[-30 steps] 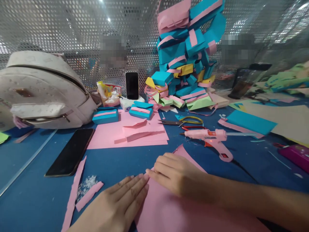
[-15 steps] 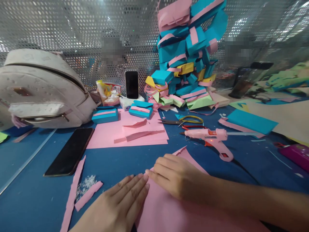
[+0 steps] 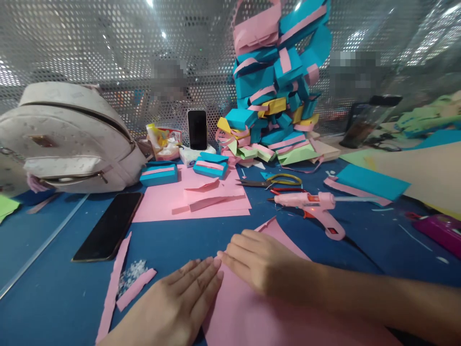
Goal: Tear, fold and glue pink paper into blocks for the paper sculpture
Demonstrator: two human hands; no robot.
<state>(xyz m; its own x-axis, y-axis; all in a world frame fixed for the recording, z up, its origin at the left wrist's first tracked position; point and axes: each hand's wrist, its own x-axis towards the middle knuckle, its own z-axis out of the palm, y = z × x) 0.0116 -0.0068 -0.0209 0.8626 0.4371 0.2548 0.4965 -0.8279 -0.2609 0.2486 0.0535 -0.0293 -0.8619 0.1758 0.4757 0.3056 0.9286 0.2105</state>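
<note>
On the blue table (image 3: 176, 240), nearest the person, lies a large pink sheet of paper (image 3: 252, 312), its far corner near the pink glue gun (image 3: 313, 202). The left hand (image 3: 176, 293) is spread flat, fingers straight and side by side, tips at the sheet's left edge. The right hand (image 3: 262, 264) rests over that edge with fingers bent; whether it pinches the paper cannot be told. Their fingertips almost meet.

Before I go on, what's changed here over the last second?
The far corner of the pink sheet has shifted slightly right. No new hold or release shows: the left hand and right hand stay at its edge. The glue gun and scissors stayed put.
</note>
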